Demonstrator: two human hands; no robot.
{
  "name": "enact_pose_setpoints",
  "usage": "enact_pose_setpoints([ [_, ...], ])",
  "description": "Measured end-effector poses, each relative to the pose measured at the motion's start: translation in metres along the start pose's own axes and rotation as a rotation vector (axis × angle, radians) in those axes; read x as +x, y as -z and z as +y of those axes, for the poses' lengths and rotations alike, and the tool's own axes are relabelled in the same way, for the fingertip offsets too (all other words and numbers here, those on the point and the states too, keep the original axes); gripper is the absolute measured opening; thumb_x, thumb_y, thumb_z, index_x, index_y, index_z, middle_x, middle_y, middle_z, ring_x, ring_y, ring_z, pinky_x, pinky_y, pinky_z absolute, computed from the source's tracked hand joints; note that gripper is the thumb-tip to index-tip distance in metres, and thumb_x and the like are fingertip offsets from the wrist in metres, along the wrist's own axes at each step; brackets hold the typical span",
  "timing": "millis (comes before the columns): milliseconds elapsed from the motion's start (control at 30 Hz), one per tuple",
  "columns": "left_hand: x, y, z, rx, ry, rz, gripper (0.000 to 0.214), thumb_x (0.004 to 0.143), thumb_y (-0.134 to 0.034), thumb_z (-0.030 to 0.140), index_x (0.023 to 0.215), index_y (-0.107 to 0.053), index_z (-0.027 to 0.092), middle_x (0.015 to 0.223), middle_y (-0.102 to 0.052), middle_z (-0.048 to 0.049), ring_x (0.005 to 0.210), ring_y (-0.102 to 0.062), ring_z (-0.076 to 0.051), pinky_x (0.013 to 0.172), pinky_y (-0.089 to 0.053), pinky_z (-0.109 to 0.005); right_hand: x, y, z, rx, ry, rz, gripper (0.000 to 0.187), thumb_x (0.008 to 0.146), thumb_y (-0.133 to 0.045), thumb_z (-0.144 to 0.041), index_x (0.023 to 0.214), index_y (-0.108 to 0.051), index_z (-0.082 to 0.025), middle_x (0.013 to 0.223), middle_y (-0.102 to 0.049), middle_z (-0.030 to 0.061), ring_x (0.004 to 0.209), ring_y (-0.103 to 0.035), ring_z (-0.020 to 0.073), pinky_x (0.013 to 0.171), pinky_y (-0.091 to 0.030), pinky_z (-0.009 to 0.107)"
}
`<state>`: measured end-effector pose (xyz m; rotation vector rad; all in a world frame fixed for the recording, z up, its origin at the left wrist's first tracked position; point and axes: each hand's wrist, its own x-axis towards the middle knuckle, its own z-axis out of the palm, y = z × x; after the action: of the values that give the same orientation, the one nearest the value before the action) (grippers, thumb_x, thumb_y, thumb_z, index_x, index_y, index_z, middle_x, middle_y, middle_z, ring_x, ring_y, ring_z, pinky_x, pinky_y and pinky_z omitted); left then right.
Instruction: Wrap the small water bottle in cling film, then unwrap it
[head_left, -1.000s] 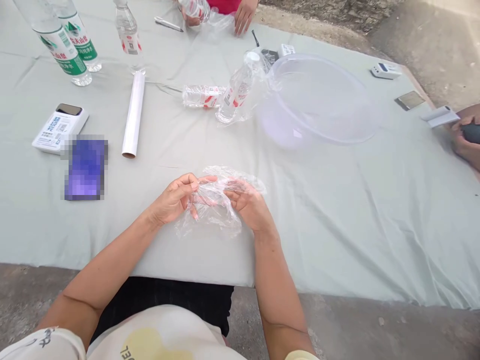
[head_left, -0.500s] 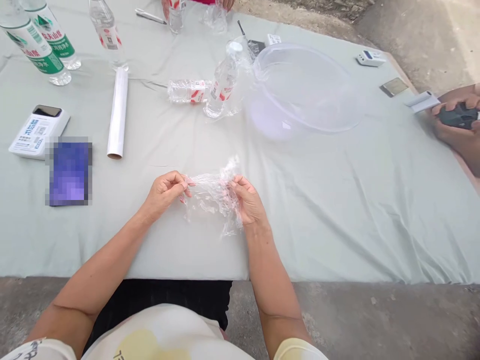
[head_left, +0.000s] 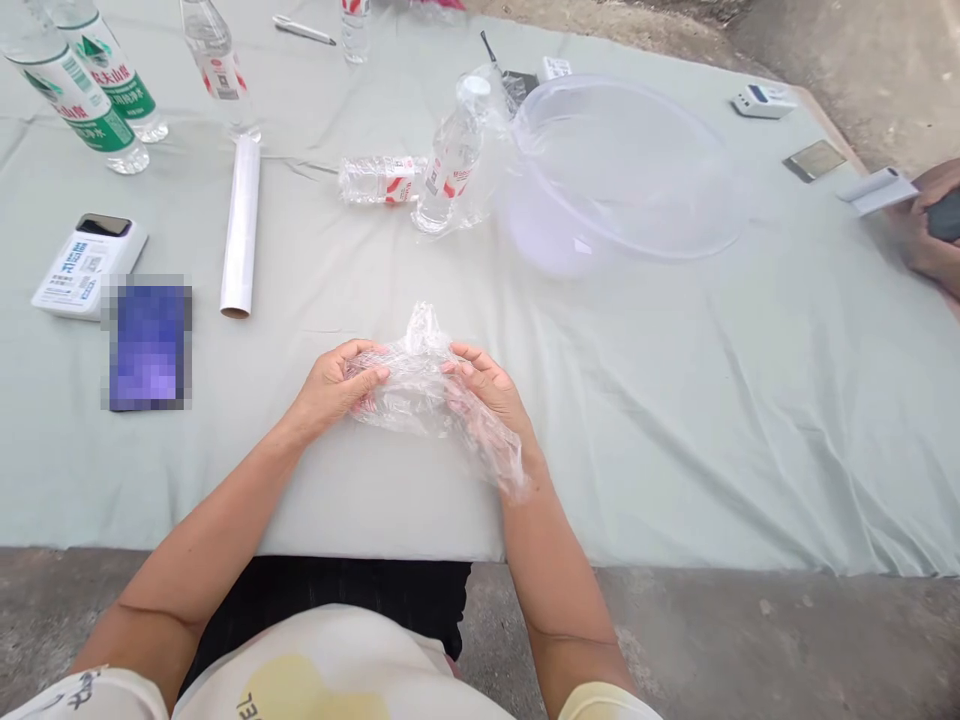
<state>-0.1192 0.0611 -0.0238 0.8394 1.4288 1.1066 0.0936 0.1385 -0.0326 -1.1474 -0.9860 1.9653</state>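
Observation:
Crumpled clear plastic film (head_left: 420, 385) hangs between my two hands, just above the near side of the cloth-covered table. My left hand (head_left: 337, 385) pinches its left side between thumb and fingers. On the other side my right hand (head_left: 487, 385) is closed on the film, and a loose end drapes over that wrist. A bunched tuft sticks up in the middle. Beyond the hands, an upright water bottle (head_left: 448, 165) is loosely wrapped in similar film. Another bottle (head_left: 382, 180) lies on its side against it. Left of these lies a roll of plastic film (head_left: 241, 230).
A translucent basin (head_left: 630, 245) stands at the back right. On the left are a white power bank (head_left: 88, 265), a blurred-out blue item (head_left: 150, 345) and several upright water bottles (head_left: 217, 75). A pen (head_left: 304, 30) lies far back. Another person's hand (head_left: 937, 225) is at the right edge.
My hands have shifted their hold on the film, which is now spread wider and drapes over my right wrist. The hands at the far side have left the view.

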Motion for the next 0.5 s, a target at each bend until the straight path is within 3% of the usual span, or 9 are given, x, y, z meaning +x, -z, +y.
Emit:
enact_pose_setpoints([
  [100, 0.001, -0.001, -0.001, -0.025, -0.021, 0.129, 0.025, 0.085, -0.067, 0.042, 0.087, -0.066, 0.017, 0.066, -0.058, 0.0033, 0.042, -0.044, -0.004, 0.042, -0.037, -0.017, 0.003, 0.003, 0.001, 0.001, 0.064, 0.092, 0.042, 0.063, -0.086, -0.038, 0.099, -0.067, -0.025, 0.083, -0.065, -0.0028, 0.057, -0.047, 0.0066, 0.049, -0.04, 0.02],
  [300, 0.006, 0.01, 0.0, -0.172, -0.071, 0.331, 0.031, 0.091, -0.06, 0.048, 0.085, -0.062, 0.019, 0.049, -0.044, 0.0075, 0.033, -0.029, -0.003, 0.033, -0.02, -0.018, 0.007, 0.01, -0.006, 0.048, 0.191, 0.233, 0.033, 0.06, -0.085, -0.032, 0.085, -0.065, -0.024, 0.082, -0.069, -0.0027, 0.05, -0.041, 0.0036, 0.043, -0.032, 0.018],
  [400, 0.007, 0.017, 0.001, -0.226, -0.117, 0.378, 0.034, 0.091, -0.06, 0.053, 0.085, -0.062, 0.019, 0.049, -0.044, 0.0074, 0.034, -0.03, -0.004, 0.034, -0.023, -0.018, 0.006, 0.014, -0.009, 0.03, 0.224, 0.275, 0.03, 0.061, -0.083, -0.03, 0.084, -0.065, -0.023, 0.083, -0.07, -0.0022, 0.05, -0.041, 0.0033, 0.044, -0.034, 0.018],
  [500, 0.008, 0.022, 0.003, -0.334, -0.051, 0.34, 0.037, 0.091, -0.058, 0.056, 0.086, -0.06, 0.019, 0.047, -0.044, 0.0077, 0.032, -0.028, -0.003, 0.033, -0.023, -0.017, 0.007, 0.02, -0.01, 0.019, 0.24, 0.322, 0.028, 0.062, -0.081, -0.031, 0.084, -0.065, -0.023, 0.081, -0.07, -0.0021, 0.049, -0.04, 0.0037, 0.044, -0.035, 0.019],
])
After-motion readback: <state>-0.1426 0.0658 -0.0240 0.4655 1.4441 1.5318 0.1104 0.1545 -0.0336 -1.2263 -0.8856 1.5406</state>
